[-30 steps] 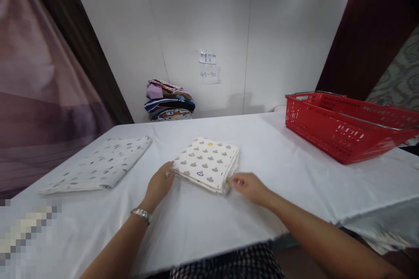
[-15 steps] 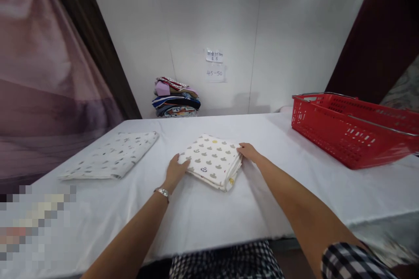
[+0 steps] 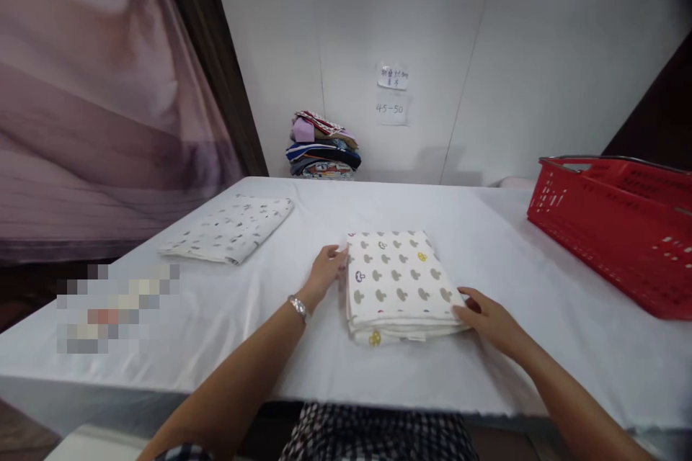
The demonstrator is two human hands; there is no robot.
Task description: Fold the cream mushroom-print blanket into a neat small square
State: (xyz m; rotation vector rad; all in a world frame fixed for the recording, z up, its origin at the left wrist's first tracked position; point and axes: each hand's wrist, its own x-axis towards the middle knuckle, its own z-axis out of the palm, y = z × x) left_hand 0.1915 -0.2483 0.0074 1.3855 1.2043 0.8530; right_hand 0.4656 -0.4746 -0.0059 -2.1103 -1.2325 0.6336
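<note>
A folded white cloth (image 3: pixel 403 277) printed with grey mushroom shapes and a few yellow and purple ones lies before me, its layered folded edge facing me. At its left edge is my left hand (image 3: pixel 323 274), with a bracelet on the wrist. Those fingers are slightly bent and apart, close against the side of the fabric. My right hand (image 3: pixel 486 320) has the near right corner between thumb and fingers. To the left, a second folded white cloth (image 3: pixel 232 229) with small dark grey prints lies flat, away from both hands.
A white-covered table (image 3: pixel 259 331) spans the view. At its back, against the wall, stands a stack of folded fabrics (image 3: pixel 323 148). Paper notes (image 3: pixel 392 109) are stuck on the wall. A red plastic basket (image 3: pixel 610 223) stands at the right. Something pixelated (image 3: pixel 116 310) lies at the left.
The mushroom-print cloth has been turned on the table and now lies squarer to me and closer. My right hand has moved to its near corner. The view has swung left.
</note>
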